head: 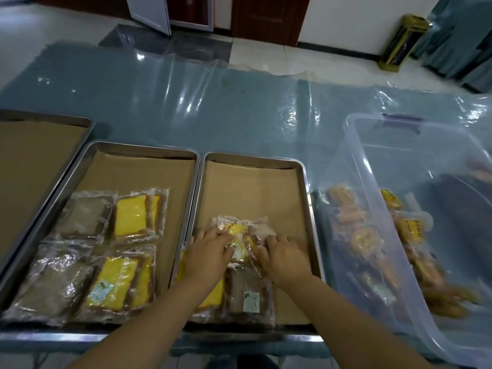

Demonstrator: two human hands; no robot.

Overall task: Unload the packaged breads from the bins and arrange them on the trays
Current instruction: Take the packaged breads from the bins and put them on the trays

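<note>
In the head view, we find a pale sticker (251, 302) on the brown bread pack (247, 283) near our wrists. Another sits on a yellow pack (117, 283) in the middle tray (146, 148). Their print is too small to read. Yellow labels (411, 227) inside the clear bin (367, 171) on the right are blurred.

Our left hand (210, 251) lies flat, fingers straight, on a bread package (241, 233) in the right tray (253, 157). Our right hand (283, 253) rests on its right edge, and we cannot tell whether it pinches.

The surface (213, 102) wears teal cloth under clear plastic. Beyond it are pale floor tiles, a dark door (269, 17) and a gold stand (402, 41).
</note>
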